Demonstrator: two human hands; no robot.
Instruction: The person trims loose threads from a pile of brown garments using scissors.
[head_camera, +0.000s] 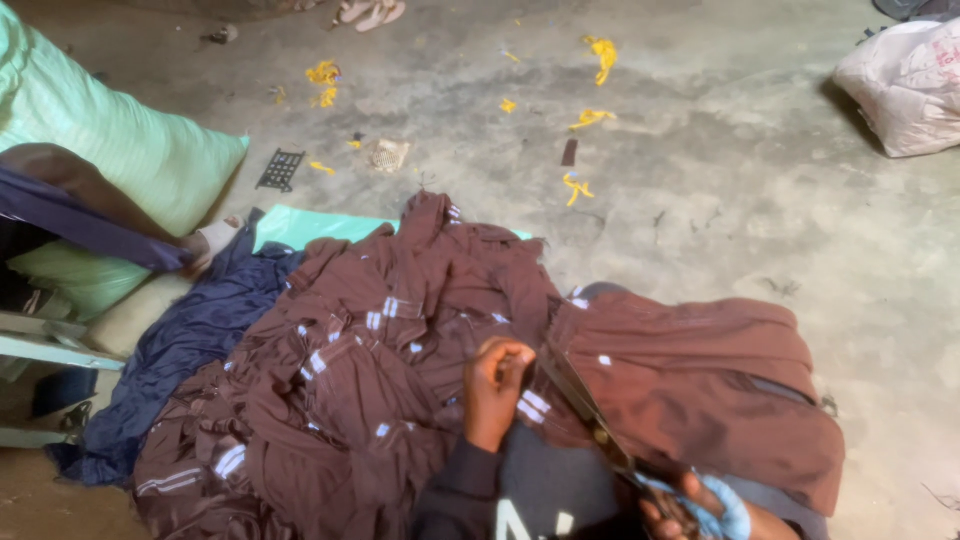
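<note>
While brown fabric is pinched by the left hand atop the heaped pile, scissors are gripped by the right hand, blades angled up-left toward the pinched fold, nearest the left hand.

Brown cloth with white marks, on a grey floor with yellow scraps

The heap of garments is dark reddish brown with small white tags and short white stripes. Beside it lies a navy blue cloth, and under both a mint green sheet. The big sack is pale green. The scissors are dark metal, with handles wrapped in light blue. The concrete floor is grey with yellow scraps. The bag in the corner is whitish with faded red print.
</note>
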